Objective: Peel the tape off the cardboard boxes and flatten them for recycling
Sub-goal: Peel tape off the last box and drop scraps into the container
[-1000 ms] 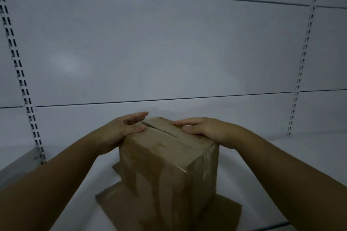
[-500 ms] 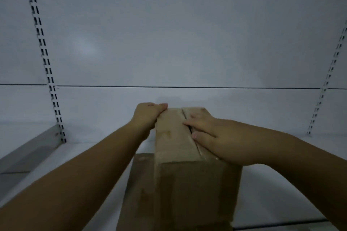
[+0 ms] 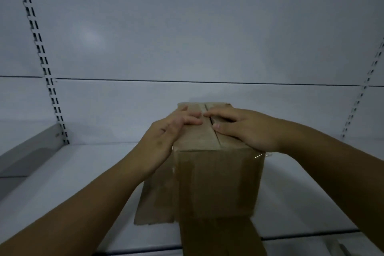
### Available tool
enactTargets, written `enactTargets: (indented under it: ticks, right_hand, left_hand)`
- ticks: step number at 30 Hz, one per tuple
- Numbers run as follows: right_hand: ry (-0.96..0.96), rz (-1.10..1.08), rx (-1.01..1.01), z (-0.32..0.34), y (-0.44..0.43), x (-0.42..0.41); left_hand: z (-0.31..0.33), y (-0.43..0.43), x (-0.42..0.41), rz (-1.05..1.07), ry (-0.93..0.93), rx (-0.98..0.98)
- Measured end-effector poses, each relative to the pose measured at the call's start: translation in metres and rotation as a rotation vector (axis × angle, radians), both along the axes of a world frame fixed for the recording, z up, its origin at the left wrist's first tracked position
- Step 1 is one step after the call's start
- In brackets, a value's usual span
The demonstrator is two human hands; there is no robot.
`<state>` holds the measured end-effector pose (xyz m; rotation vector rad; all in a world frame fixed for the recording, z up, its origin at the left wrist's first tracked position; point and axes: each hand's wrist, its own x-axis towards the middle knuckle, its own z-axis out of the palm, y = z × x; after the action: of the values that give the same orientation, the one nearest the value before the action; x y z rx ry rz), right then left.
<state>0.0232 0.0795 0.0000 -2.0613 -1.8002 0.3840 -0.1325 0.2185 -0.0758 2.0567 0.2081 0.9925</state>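
Two top flaps meet along a centre seam (image 3: 214,131) on the tall brown cardboard box (image 3: 216,183), which stands upright on a flattened sheet of brown cardboard (image 3: 155,203) lying on the white shelf (image 3: 83,172). Both of the person's hands are on the lid. The left hand (image 3: 176,129) lies on the left flap with fingers slightly bent and their tips reaching the seam, pressing rather than gripping anything. The right hand (image 3: 247,129) is more arched on the right flap, its forefinger and thumb right at the slit. Whether they have hooked under the flap's edge or only rest against it, I cannot tell from here. A thin glint of what looks like clear tape (image 3: 259,155) shows at the box's upper right corner, and dull strips down the front may be more. To my eye this is the opening step: working the lid apart at the seam. Next, a fingertip needs to catch a tape end or flap edge and pull along it while the other hand steadies the box. Behind stand a pale grey back panel (image 3: 207,27) and a slotted metal upright (image 3: 41,58).
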Motion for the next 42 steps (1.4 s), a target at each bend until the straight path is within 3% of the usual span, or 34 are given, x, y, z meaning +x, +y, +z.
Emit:
enactTargets:
  ticks: [3, 7, 9, 11, 15, 21, 23, 26, 28, 32, 42]
  right_hand:
    - [0.084, -0.016, 0.064, -0.008, -0.003, 0.001]
    - [0.152, -0.027, 0.136, -0.012, -0.005, 0.000]
    - [0.261, -0.033, 0.230, -0.016, -0.009, -0.002]
    - [0.396, -0.058, 0.331, -0.022, -0.015, -0.003]
    - [0.642, -0.047, 0.441, -0.032, -0.020, -0.005]
    - [0.771, -0.047, 0.620, -0.051, -0.020, -0.003]
    - [0.695, -0.131, 0.690, -0.055, -0.023, -0.006]
    - [0.351, -0.277, 0.876, -0.055, -0.040, -0.012]
    - [0.078, -0.206, 0.995, -0.057, -0.057, -0.021]
    - [-0.375, 0.057, 0.839, -0.076, -0.060, -0.033]
    - [-0.351, 0.099, 1.080, -0.099, -0.042, -0.033]
  left_hand:
    - [-0.018, 0.014, -0.002, 0.108, 0.063, 0.253]
    - [-0.027, -0.012, -0.011, -0.088, 0.025, 0.143]
    - [-0.029, -0.016, -0.021, -0.184, 0.136, 0.129]
    - [-0.028, -0.019, -0.028, -0.174, 0.197, 0.101]
    - [-0.033, -0.030, -0.029, -0.107, 0.123, 0.090]
    - [-0.038, -0.029, -0.030, -0.061, 0.037, 0.120]
    - [-0.038, -0.029, -0.031, -0.061, 0.026, 0.111]
    - [-0.041, -0.027, -0.033, -0.064, 0.000, 0.089]
    - [-0.042, -0.027, -0.034, -0.066, -0.007, 0.080]
    - [-0.042, -0.027, -0.030, -0.085, -0.033, 0.079]
    - [-0.042, -0.030, -0.027, -0.104, -0.064, 0.097]
